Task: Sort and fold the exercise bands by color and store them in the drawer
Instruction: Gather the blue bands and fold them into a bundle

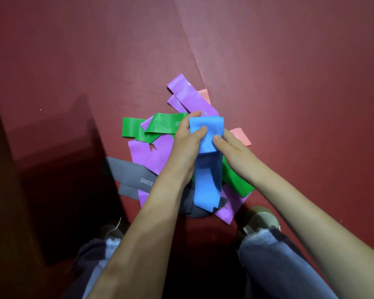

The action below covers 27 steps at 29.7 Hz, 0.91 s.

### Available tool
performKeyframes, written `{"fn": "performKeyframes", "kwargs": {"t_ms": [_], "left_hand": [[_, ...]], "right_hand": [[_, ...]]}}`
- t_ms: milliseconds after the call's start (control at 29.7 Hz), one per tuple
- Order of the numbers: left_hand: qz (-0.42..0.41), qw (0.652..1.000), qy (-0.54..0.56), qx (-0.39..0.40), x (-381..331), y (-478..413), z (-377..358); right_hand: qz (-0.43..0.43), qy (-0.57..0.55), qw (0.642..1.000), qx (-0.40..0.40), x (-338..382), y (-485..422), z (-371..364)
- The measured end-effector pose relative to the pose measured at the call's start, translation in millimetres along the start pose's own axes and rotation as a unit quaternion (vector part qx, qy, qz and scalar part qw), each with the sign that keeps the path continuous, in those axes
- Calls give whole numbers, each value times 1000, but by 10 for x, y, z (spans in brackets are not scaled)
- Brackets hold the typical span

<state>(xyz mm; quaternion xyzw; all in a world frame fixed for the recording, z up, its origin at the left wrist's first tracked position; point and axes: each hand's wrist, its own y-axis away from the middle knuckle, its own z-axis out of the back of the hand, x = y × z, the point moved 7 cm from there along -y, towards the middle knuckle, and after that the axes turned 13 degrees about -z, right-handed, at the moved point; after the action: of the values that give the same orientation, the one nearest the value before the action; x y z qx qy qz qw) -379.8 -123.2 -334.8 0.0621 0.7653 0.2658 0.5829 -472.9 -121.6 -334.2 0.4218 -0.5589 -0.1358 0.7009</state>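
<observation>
Both hands pinch one blue band (207,169), left hand (185,145) and right hand (233,152) gripping its folded top while its matte length hangs over a pile of purple bands (190,98), green bands (160,126) and grey bands (127,175) on the red floor (289,83).

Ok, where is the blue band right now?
Head view, centre: the blue band is held between left hand and right hand, above green bands and purple bands on the red floor.

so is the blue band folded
Partly: the blue elastic exercise band is doubled over between left hand and right hand, tail loose.
</observation>
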Motion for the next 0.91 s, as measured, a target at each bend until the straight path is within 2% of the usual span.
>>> {"fn": "performKeyframes", "kwargs": {"t_ms": [135, 235, 336, 471, 605, 706, 908], "left_hand": [[-34, 998, -55, 13, -66, -16, -1], [-25, 998, -53, 14, -69, -11, -28], [-10, 999, -17, 24, -37, -15, -53], [28, 999, -21, 11, 52, -31, 0], [65, 996, -22, 50, 201, 39, 49], [38, 995, -42, 77, 226, 65, 45], [-58, 990, -124, -23, -18, 3, 104]], "right_hand": [[14, 66, 997, 25, 70, 13, -7], [34, 131, 991, -14, 95, -4, 108], [18, 58, 998, -18, 59, -22, 228], [15, -7, 1000, -10, 42, 6, 234], [21, -99, 994, -29, 109, -8, 327], [42, -119, 991, -38, 216, -24, 363], [84, -117, 985, -93, 267, -7, 380]]}}
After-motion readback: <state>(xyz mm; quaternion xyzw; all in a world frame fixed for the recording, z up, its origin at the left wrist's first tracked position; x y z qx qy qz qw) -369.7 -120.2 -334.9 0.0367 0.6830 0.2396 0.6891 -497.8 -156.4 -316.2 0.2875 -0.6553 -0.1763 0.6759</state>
